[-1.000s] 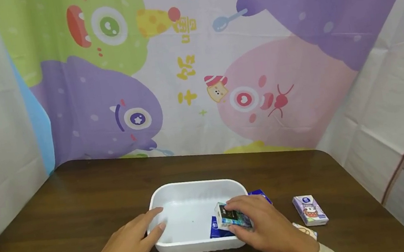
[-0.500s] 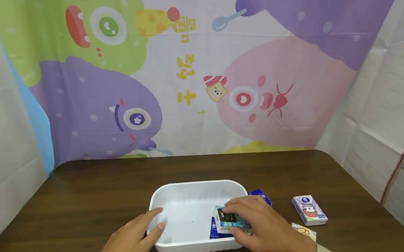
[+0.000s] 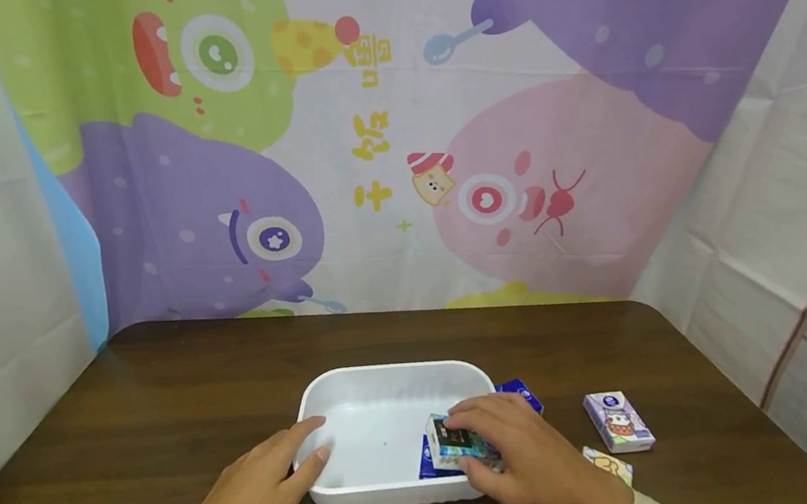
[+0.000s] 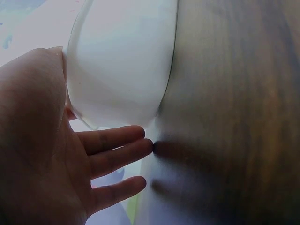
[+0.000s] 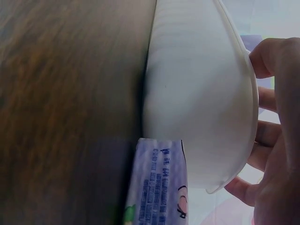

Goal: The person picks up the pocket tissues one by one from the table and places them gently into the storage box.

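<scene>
My right hand (image 3: 530,455) reaches over the right rim of a white plastic basin (image 3: 373,498). Between thumb and fingers it holds a small tissue pack (image 3: 451,441) with a black label and blue-green print, partly covered by the fingers. Under that pack lies a dark blue tissue pack (image 3: 429,463), inside the basin's near right corner. My left hand (image 3: 254,489) is at the left rim, thumb and index finger extending over it. In the left wrist view, straight fingers (image 4: 124,157) lie beside the basin's outer wall (image 4: 126,70). The right wrist view hides the held pack.
Right of the basin, a purple cartoon tissue pack (image 3: 619,421) lies on the dark wooden table (image 3: 187,396). A yellowish pack (image 3: 611,462) is partly hidden by my right wrist. Another blue pack (image 3: 521,393) sits against the basin's right side. A cartoon-print curtain (image 3: 391,270) hangs behind.
My right hand and the held tissue pack have shifted slightly left and lower onto the blue pack. The left hand and basin have stayed in place.
</scene>
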Available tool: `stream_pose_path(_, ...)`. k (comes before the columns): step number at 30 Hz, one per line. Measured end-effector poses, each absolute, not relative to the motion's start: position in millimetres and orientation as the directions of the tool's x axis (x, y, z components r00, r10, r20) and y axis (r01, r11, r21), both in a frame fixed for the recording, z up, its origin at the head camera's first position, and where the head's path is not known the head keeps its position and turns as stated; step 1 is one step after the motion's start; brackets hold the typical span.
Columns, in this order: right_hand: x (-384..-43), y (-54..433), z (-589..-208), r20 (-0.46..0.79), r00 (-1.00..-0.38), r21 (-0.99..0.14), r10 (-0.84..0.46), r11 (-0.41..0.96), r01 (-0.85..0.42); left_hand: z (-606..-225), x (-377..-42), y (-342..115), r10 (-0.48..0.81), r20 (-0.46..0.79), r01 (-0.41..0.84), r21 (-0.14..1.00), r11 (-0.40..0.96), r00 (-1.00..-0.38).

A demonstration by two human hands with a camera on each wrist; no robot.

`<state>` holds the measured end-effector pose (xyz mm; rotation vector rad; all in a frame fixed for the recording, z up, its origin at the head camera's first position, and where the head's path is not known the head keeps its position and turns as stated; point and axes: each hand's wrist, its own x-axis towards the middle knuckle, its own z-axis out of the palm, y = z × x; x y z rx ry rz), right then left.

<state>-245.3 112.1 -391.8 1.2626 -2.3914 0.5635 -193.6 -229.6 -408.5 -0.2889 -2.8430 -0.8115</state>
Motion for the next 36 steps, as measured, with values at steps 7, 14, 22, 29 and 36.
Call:
stream_pose_path(7, -244.3, 111.7, -391.5, 0.491, -0.533, -0.187, -0.69, 0.514, -0.837, -408.3, -193.7, -229.3, 0.135, 0.211, 0.227, 0.508, 0.831, -0.968)
stream_pose_path(14, -245.1, 111.9, -390.7, 0.496, -0.529, -0.193, -0.688, 0.507, -0.84, -408.3, -193.5, -229.6, 0.136, 0.214, 0.229, 0.505, 0.832, -0.967)
stream_pose_path(22, -245.9, 112.5, -391.0, 0.496, -0.536, -0.207, -0.683, 0.507, -0.837, -408.7, -194.5, -230.4, 0.136, 0.203, 0.223, 0.51, 0.83, -0.97)
stream_pose_path(29, -250.6, 113.2, -390.1, 0.562, -0.483, -0.156, -0.671, 0.487, -0.859, -407.4, -195.5, -230.7, 0.135, 0.208, 0.225, 0.51, 0.83, -0.969)
stream_pose_path(36, -251.8, 115.1, -387.9, 0.618, -0.418, -0.108, -0.666, 0.455, -0.884, -408.7, -194.1, -229.7, 0.133, 0.189, 0.215, 0.527, 0.822, -0.973)
